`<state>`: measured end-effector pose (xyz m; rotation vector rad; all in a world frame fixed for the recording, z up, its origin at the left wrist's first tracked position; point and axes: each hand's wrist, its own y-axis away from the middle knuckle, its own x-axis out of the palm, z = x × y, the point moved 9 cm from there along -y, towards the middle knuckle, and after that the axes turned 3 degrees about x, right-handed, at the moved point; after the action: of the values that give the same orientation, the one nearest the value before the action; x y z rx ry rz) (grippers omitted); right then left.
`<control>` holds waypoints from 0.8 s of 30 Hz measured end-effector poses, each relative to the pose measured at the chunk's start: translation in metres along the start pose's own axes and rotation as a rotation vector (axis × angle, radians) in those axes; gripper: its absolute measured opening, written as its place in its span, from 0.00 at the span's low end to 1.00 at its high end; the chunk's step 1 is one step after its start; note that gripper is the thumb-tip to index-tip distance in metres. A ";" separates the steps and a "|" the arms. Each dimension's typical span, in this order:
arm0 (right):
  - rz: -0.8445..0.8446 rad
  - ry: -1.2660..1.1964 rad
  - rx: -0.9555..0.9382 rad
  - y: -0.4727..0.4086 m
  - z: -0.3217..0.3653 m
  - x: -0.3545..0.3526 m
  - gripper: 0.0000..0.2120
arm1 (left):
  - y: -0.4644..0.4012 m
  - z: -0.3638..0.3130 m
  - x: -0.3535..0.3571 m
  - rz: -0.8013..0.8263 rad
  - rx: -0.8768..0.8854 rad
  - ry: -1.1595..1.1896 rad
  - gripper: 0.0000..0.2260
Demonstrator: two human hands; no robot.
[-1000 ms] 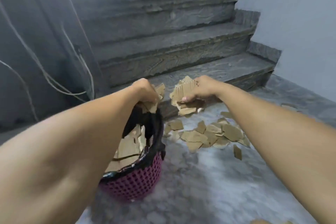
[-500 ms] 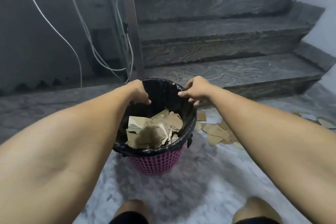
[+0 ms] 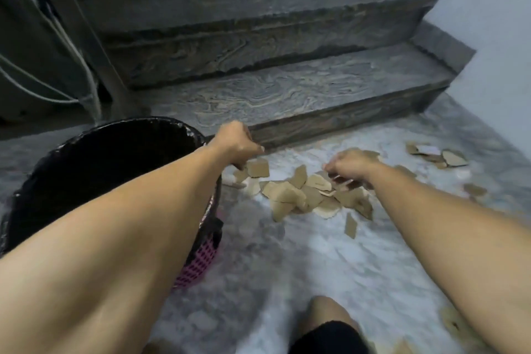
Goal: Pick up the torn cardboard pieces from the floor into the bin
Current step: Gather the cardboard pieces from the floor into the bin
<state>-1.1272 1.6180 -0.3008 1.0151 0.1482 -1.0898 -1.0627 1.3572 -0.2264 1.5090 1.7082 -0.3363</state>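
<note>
The torn cardboard pieces (image 3: 304, 195) lie in a loose heap on the marble floor (image 3: 287, 253), just in front of the lowest stair step (image 3: 301, 95). A smaller cluster of pieces (image 3: 439, 155) sits well apart, toward the floor's edge at the white wall (image 3: 494, 37), and 1 stray piece (image 3: 350, 225) stands on the near side of the heap. The right hand (image 3: 349, 167) is over the heap, fingers curled down onto the pieces; whether it already pinches one I cannot tell. The left hand (image 3: 237, 142) hangs over the heap's far-left fringe with fingers curled, holding nothing that shows. Its forearm crosses the bin (image 3: 198, 261), a pink mesh basket lined with a black bag (image 3: 115, 152), which stands just left of the heap. Cables (image 3: 43, 89) run down the dark wall behind the bin. A knee (image 3: 324, 313) shows at the bottom edge
</note>
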 end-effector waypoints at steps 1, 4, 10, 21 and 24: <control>0.001 -0.002 0.051 -0.013 -0.025 -0.013 0.01 | -0.018 -0.007 0.022 0.022 -0.001 -0.047 0.13; 0.008 -0.048 0.201 -0.048 -0.095 -0.036 0.04 | -0.060 -0.003 0.081 0.083 -0.051 -0.124 0.14; -0.049 -0.252 0.383 -0.109 -0.189 -0.066 0.18 | -0.134 0.065 0.169 0.138 -0.241 -0.048 0.36; -0.060 -0.197 0.344 -0.197 -0.186 -0.040 0.27 | -0.194 0.174 0.196 0.047 -0.555 -0.152 0.70; -0.075 -0.046 0.259 -0.205 -0.165 -0.032 0.34 | -0.183 0.151 0.202 0.157 -0.495 -0.186 0.71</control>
<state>-1.2453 1.7453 -0.5011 1.2224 0.0076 -1.2211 -1.1620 1.3529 -0.5218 1.1931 1.3866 0.0320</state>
